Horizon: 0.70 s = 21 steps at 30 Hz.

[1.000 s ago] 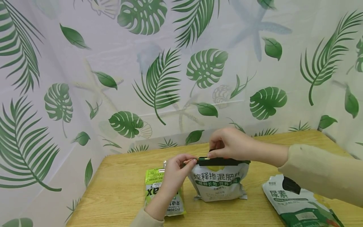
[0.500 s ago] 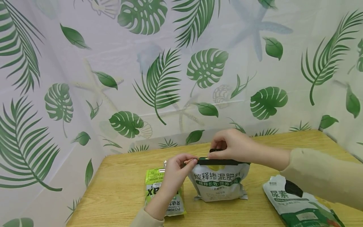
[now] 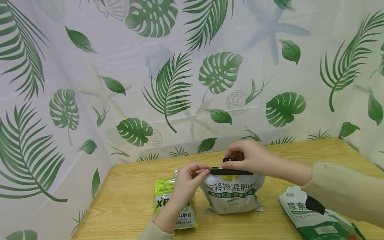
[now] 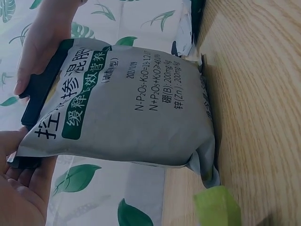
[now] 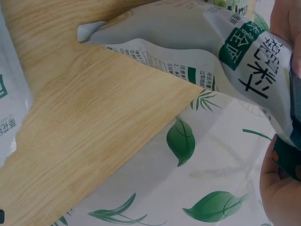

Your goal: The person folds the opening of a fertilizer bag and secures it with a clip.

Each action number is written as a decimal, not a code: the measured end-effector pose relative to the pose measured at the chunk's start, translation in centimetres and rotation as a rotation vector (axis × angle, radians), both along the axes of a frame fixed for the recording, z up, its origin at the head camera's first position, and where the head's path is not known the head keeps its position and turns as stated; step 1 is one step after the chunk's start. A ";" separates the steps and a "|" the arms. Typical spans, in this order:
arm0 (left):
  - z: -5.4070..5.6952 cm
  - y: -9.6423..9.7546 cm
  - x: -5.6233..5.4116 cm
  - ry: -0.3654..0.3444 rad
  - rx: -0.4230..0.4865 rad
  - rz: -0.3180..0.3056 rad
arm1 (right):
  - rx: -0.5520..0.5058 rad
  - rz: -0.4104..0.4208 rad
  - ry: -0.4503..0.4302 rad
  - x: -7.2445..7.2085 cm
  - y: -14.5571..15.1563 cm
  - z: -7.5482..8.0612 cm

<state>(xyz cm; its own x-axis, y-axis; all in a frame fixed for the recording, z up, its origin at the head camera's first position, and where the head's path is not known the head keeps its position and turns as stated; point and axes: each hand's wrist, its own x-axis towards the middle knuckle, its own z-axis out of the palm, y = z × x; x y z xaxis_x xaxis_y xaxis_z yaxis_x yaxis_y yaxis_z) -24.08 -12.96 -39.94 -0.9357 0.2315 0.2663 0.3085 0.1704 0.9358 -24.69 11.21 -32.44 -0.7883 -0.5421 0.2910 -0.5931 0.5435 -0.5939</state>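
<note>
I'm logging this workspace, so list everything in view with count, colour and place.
upright bag: 1, white and green, mid-table
black clip: 1, black, along upright bag's top
lime bag: 1, lime and white, left of upright bag
silvery piece: 1, silver, lime bag's far end
flat bag: 1, white and green, right, partly hidden
dark object: 1, black, overlapping flat bag in view, identity unclear
table: 1, yellow, beneath bags
backdrop: 1, white with green leaves, around table
sleeves: 2, beige, both arms
left hand: 1, pinching upright bag's top-left corner
right hand: 1, holding black clip
</note>
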 end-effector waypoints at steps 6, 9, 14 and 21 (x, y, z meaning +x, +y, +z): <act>0.0 0.0 -0.1 0.008 -0.007 -0.009 | -0.010 0.005 0.005 0.1 0.4 -0.2; 0.0 0.0 -0.1 0.008 -0.008 -0.011 | -0.012 0.002 0.009 0.1 0.5 -0.3; -0.1 0.0 -0.1 0.013 -0.021 -0.008 | -0.023 -0.028 -0.038 0.2 0.7 -0.4; -0.1 0.1 0.0 0.003 -0.010 0.005 | -0.052 -0.057 -0.116 0.4 0.8 -0.5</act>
